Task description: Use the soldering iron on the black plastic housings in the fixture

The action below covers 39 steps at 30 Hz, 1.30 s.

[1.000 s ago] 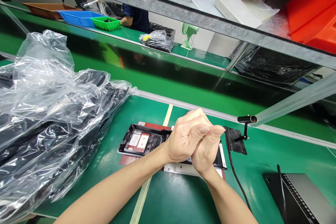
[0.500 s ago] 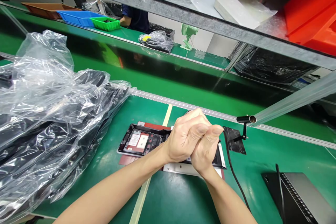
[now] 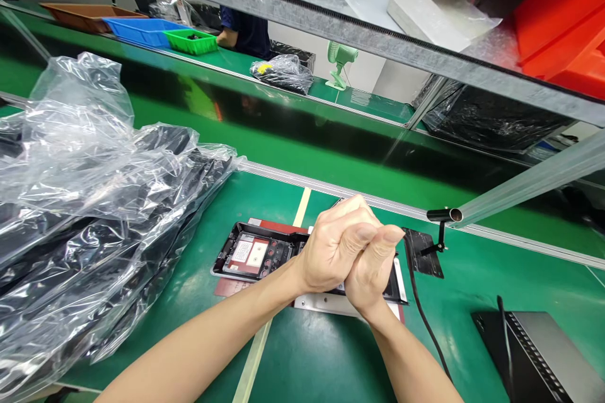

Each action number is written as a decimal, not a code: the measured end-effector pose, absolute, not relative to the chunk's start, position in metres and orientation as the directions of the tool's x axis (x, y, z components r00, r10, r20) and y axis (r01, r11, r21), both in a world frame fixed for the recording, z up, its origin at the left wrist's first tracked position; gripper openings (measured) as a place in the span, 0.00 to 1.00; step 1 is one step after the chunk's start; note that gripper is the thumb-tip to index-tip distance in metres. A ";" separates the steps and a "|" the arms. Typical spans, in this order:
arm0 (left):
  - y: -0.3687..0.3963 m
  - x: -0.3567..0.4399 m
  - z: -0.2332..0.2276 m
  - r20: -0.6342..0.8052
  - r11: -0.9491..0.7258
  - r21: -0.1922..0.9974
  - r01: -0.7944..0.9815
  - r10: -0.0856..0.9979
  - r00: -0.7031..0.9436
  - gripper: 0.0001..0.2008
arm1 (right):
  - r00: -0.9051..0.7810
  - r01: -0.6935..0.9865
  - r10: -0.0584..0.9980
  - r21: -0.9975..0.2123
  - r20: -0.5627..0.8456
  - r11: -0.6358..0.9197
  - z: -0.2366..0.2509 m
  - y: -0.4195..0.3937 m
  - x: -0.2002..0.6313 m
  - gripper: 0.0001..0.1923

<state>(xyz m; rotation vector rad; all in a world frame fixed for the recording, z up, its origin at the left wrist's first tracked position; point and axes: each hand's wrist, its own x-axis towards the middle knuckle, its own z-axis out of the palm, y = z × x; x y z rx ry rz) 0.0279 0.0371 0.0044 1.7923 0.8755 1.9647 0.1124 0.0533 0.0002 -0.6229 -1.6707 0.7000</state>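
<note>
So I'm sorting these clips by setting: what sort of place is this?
Most likely a factory assembly line: a long green workbench, parts trays on the next line where another person works, and an open black casing under the clasped hands.

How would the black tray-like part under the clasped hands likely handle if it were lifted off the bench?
The black part looks like thin moulded plastic, so probably light and fairly stiff. It lies flat, so it is unlikely to roll. Its open ribbed inside may flex or crack if squeezed hard by the left hand or right hand.
</note>
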 end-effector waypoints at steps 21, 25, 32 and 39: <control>0.037 0.028 0.005 0.778 -0.759 0.628 0.174 0.608 -0.154 0.23 | -0.165 0.166 0.726 -0.707 0.668 0.688 -0.004 0.052 0.114 0.31; 0.037 0.028 0.004 0.780 -0.766 0.625 0.150 0.606 -0.156 0.23 | -0.153 0.162 0.731 -0.712 0.666 0.683 -0.005 0.052 0.114 0.30; 0.036 0.029 0.004 0.770 -0.761 0.637 0.125 0.619 -0.156 0.23 | -0.165 0.177 0.749 -0.727 0.642 0.663 -0.002 0.050 0.114 0.30; 0.036 0.029 0.004 0.775 -0.762 0.631 0.145 0.612 -0.155 0.23 | -0.172 0.199 0.761 -0.734 0.626 0.649 -0.002 0.050 0.114 0.30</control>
